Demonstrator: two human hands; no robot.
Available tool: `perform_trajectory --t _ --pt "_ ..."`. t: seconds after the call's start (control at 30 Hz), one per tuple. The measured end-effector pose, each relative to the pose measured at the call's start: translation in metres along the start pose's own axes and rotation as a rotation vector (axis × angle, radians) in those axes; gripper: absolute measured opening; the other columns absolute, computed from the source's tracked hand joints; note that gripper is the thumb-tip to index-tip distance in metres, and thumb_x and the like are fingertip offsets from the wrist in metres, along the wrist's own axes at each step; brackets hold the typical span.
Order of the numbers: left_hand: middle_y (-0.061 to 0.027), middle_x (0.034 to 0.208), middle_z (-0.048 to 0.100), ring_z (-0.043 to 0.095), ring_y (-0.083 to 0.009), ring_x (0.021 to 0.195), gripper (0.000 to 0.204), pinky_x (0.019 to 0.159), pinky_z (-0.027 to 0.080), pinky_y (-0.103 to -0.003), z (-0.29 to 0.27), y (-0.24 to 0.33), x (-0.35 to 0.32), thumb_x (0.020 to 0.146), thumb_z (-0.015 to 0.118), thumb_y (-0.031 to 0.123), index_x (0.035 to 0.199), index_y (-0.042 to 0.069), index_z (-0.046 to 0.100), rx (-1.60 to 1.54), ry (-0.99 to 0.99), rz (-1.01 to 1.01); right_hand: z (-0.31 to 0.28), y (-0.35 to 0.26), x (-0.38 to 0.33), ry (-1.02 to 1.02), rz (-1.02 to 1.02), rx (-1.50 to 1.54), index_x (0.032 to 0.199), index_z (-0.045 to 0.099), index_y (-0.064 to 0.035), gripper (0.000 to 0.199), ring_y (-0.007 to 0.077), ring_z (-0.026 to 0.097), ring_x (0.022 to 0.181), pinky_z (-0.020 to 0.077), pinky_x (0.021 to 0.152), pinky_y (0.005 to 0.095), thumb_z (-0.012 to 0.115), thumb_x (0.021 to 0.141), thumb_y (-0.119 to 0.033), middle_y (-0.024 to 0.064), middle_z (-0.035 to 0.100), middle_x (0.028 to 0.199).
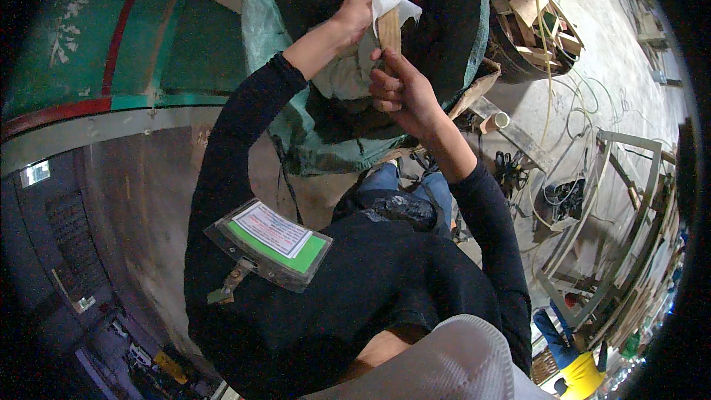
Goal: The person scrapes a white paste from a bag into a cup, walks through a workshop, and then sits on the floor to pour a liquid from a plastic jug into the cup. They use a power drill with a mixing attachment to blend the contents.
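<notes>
Between my two hands a flat piece of wood stands roughly upright, over the mouth of a large green woven sack. Crumpled thin white sheet material, paper or plastic, covers its upper end. My left hand is closed on the white sheet at that end, its fingertips partly hidden by it. Lower down, my right hand pinches the bottom end of the wood between thumb and fingers, the other fingers curled. Inside the sack, pale crumpled material lies below my hands; the rest is dark.
Right of the sack, a dark round container holds wood scraps. Cables, a paper-like cup and a metal frame are on the floor at right. A person in yellow is at lower right. A green and red panel rises at left.
</notes>
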State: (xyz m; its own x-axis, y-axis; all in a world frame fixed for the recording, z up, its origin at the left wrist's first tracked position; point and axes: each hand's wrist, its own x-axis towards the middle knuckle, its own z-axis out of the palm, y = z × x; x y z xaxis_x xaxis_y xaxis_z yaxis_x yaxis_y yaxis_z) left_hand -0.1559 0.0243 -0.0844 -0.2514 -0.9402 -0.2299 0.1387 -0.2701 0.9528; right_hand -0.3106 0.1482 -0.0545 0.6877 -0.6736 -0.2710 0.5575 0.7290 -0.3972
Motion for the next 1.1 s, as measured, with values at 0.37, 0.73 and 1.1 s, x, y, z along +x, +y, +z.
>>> perform_trajectory --t 0.37,0.73,1.1 --pt "-0.0048 0.084 0.064 0.061 -0.0172 0.070 0.035 0.063 0.050 -0.033 -0.002 -0.001 0.014 0.090 0.064 0.038 0.099 0.004 0.065 -0.039 0.003 0.045 0.008 -0.001 -0.002 0.038 0.004 0.026 0.105 0.048 -0.0145 0.025 0.0058 0.025 0.050 0.0205 0.042 0.0208 0.039 0.102 -0.038 -0.0068 0.027 0.060" --pt "-0.0074 0.083 0.063 0.063 -0.0188 0.072 0.038 0.066 0.052 -0.035 -0.004 0.006 0.030 0.089 0.066 0.035 0.097 -0.002 0.064 -0.046 0.004 0.059 0.016 -0.006 0.000 0.028 -0.057 0.043 0.105 0.048 -0.0126 0.024 0.0023 0.021 0.049 0.0194 0.042 0.0184 0.037 0.104 -0.033 -0.0093 0.025 0.061" --pt "-0.0029 0.079 0.064 0.062 -0.0167 0.068 0.040 0.063 0.051 -0.033 -0.004 0.006 0.045 0.089 0.061 0.047 0.091 0.006 0.066 -0.069 -0.009 0.139 0.013 -0.012 0.005 0.027 -0.088 0.028 0.105 0.049 -0.0117 0.023 0.0027 0.022 0.049 0.0211 0.042 0.0182 0.035 0.104 -0.030 -0.0092 0.025 0.061"
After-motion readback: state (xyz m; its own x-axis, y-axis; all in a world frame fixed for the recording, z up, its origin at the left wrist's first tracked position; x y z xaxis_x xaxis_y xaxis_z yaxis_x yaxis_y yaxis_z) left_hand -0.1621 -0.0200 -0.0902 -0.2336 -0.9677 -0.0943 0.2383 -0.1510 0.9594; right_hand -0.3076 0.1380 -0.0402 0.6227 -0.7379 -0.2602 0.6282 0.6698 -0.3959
